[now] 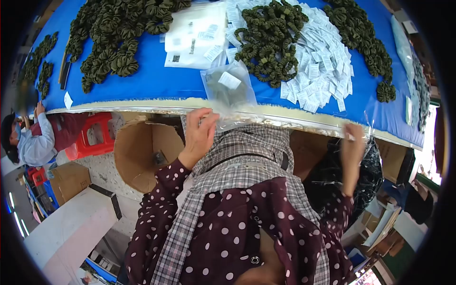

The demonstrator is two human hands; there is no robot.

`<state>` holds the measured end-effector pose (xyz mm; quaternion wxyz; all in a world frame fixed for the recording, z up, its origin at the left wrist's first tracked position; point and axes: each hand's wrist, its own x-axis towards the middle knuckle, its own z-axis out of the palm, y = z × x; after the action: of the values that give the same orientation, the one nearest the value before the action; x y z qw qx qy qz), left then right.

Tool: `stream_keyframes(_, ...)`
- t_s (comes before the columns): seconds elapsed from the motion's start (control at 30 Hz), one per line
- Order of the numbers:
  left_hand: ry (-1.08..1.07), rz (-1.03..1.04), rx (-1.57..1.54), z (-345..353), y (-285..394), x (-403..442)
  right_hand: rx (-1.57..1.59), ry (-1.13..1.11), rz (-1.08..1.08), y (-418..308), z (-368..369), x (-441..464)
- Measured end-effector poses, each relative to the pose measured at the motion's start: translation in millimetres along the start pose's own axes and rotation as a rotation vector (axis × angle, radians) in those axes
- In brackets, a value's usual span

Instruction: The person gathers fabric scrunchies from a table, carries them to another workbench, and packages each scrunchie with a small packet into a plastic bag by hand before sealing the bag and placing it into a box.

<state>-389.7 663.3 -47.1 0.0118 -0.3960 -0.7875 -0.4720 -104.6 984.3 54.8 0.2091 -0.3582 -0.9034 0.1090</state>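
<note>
A clear plastic bag (229,90) with a dark green scrunchie and a white label lies at the table's front edge. My left hand (198,135) pinches the bag's near edge, its fingers bent together. Off to the right, my right hand (353,142) is at the table edge, smeared by motion; a thin transparent strip seems to be near it, and its fingers cannot be made out. Beyond the bag are a stack of clear bags (192,35), a heap of green scrunchies (268,40) and a pile of white labels (327,61).
More scrunchies (114,23) lie at the left and others (363,40) at the right of the blue table (156,78). Below the edge stand a cardboard box (137,156), a red stool (92,137) and a black plastic bag (327,175). A co-worker (40,137) sits far left.
</note>
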Motion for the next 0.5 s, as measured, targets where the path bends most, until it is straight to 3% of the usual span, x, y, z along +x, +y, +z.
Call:
stream_keyframes(0.03,-0.008,0.178,0.152,1.9,-4.1,1.9,0.164,-0.024,-0.238,-28.0,38.0,10.5)
stream_keyframes(0.07,-0.008,0.177,0.159,3.3,-8.3,2.6,0.190,-0.055,-0.523,-57.6,64.9,22.3)
stream_keyframes(0.13,0.011,0.236,0.151,8.4,-16.3,2.3,0.353,-0.264,-0.656,-92.1,108.8,34.0)
stream_keyframes(0.2,0.032,0.291,0.147,10.6,-21.0,5.9,0.265,-0.296,-0.910,-118.3,121.1,55.3)
stream_keyframes(0.4,0.249,0.216,-0.050,0.4,-9.2,57.7,0.793,-0.287,-0.754,-132.1,156.2,86.1)
stream_keyframes(0.5,0.323,0.191,-0.184,-12.8,-6.7,103.4,1.144,-0.400,-0.421,-159.0,147.5,103.7)
